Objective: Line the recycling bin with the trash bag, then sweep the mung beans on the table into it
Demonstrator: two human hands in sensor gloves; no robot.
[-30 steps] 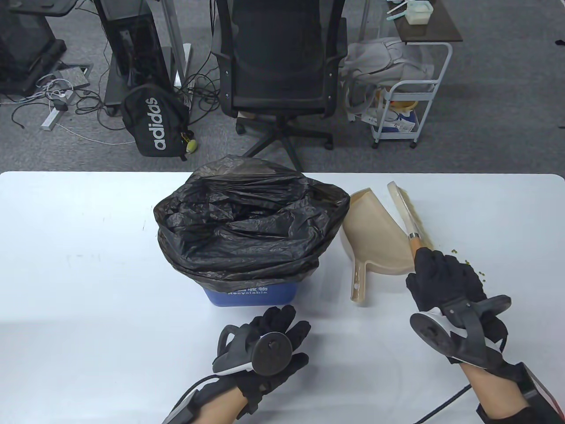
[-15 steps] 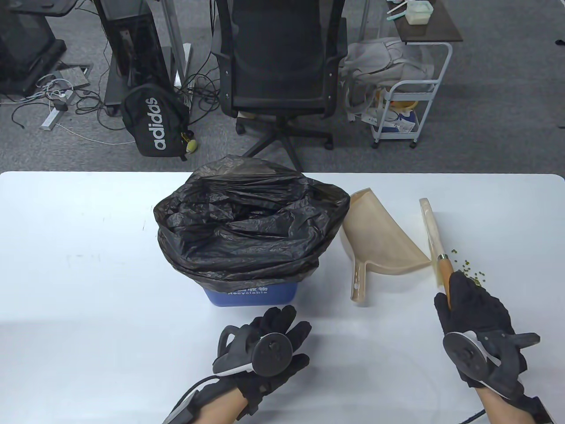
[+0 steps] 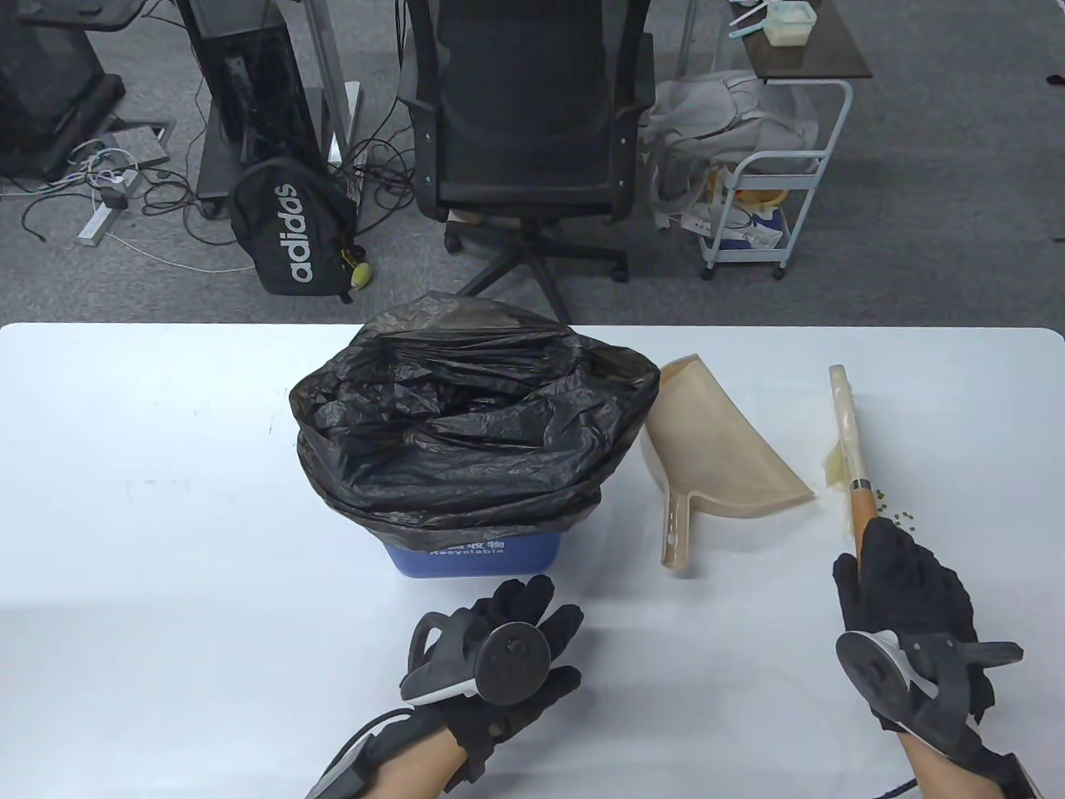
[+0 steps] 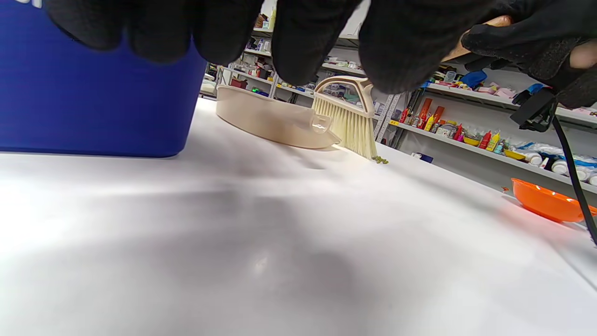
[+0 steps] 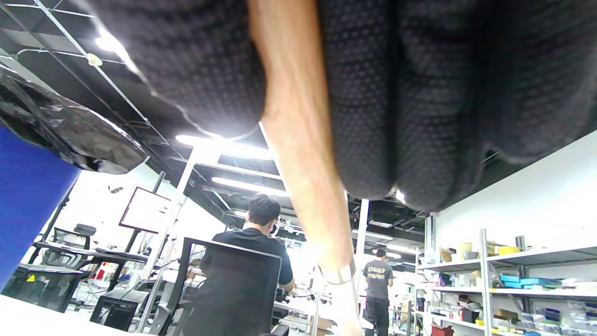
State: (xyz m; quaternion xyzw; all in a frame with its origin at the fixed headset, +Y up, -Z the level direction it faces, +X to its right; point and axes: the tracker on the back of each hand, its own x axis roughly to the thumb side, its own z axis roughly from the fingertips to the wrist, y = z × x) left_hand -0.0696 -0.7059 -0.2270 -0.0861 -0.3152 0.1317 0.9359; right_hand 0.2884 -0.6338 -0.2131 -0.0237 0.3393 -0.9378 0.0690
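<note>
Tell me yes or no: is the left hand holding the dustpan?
No, the left hand rests on the table near the bin, apart from the dustpan.

Past the white table [image 3: 150, 516], far side from the grip: black mesh office chair [image 3: 524, 125] straight ahead and left, black adidas backpack [image 3: 287, 229] further left on the grey carpet, cables and a power strip [image 3: 104, 218] beyond that. White rolling cart [image 3: 770, 200] up ahead of the grip — grey bag [image 3: 724, 112] slumped against it. Low angle: orange bowl [image 4: 545, 204] on the table near side, stocked shelves [image 4: 471, 135] behind. Two people in dark shirts [image 5: 254, 261] in the background, backs turned.
</note>
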